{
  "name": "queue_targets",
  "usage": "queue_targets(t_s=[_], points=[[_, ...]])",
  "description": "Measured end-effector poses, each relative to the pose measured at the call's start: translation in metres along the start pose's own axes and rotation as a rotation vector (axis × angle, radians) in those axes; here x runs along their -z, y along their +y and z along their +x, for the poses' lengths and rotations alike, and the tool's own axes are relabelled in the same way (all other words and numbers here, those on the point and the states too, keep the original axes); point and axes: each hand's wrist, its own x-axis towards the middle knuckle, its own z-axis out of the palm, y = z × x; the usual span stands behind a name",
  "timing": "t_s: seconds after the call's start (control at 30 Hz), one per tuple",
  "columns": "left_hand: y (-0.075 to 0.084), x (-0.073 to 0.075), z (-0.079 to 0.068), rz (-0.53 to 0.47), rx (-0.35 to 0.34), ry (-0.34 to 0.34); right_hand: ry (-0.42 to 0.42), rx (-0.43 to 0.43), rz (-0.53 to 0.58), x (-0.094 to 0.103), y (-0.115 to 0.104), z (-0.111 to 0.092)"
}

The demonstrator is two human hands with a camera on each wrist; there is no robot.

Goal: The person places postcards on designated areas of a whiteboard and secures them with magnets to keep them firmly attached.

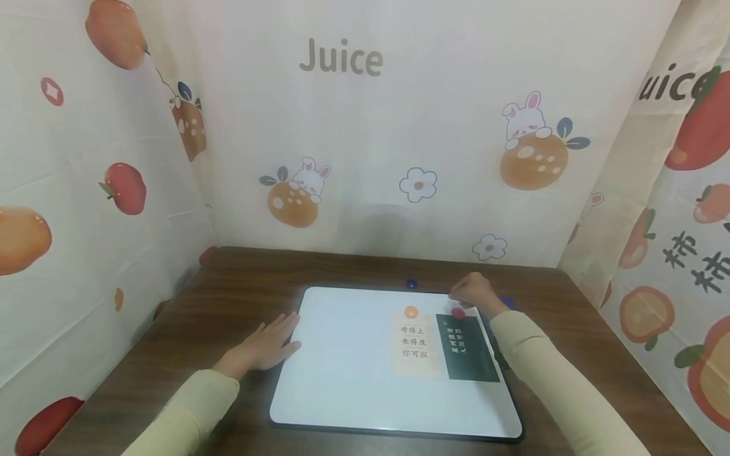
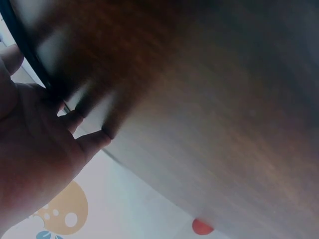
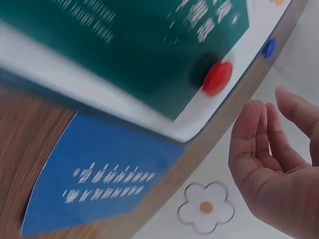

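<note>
Head view: my left hand (image 1: 262, 345), fingers extended, gripping nothing, touches the left edge of the whiteboard (image 1: 331, 361). On its right half, a red button (image 1: 458, 313) sits on the green card (image 1: 467, 351); my right hand (image 1: 476, 292) is at its far right corner.

Left wrist view: wooden table (image 2: 214, 124) extends outward from the board's left side.

Right wrist view: my right thumb and bent fingers stand apart, holding nothing, off the button. Beside the board's right edge, the blue card (image 3: 114, 154) shows text hidden overhead.

Whiteboard (image 1: 336, 358) flat, dark-rimmed. On its right half: dark green card (image 1: 469, 358), white print, red magnet (image 1: 458, 313) at top edge; cream card (image 1: 414, 365) alongside, orange magnet (image 1: 411, 311) at top
</note>
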Motion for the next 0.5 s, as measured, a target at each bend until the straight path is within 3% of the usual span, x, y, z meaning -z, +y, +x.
queue_targets(t_s=[0.2, 0.5], points=[[0.001, 0.001, -0.001, -0.005, -0.014, -0.005, 0.027, 0.021, -0.035, 0.019, 0.018, -0.002], [0.001, 0.001, 0.002, 0.02, 0.017, -0.019, 0.071, -0.028, -0.022, 0.045, 0.039, -0.005]])
